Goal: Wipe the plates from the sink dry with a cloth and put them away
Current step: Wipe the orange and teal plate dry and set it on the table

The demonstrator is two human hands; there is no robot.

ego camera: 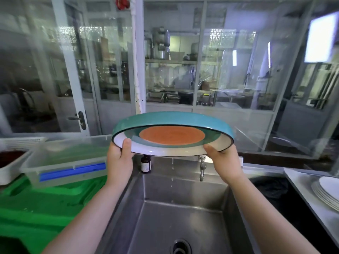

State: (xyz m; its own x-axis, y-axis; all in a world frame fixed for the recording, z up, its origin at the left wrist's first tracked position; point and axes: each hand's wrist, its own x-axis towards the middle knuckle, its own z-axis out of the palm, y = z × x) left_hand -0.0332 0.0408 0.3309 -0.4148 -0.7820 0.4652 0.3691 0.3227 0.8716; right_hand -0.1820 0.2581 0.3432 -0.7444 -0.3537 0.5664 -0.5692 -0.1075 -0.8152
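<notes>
One plate is held up over the steel sink by two hands. It is teal outside, with a white inner rim, a teal band and an orange centre, and is tilted so that its inside faces the camera. The left hand is clamped on the lower left rim, thumb laid on the inner face; the right hand is clamped on the lower right rim in the same way. Water drops are seen falling from the plate's lower edge into the basin.

One tap and one small dark bottle are seen at the sink's back edge, just below the plate. One drain lies at the basin's bottom. To the left, one clear lidded box with a blue strip is set on green trays. To the right, one stack of white plates rests on a table, well apart from the held plate; their number cannot be counted. Open room is left between the forearms, above the basin.
</notes>
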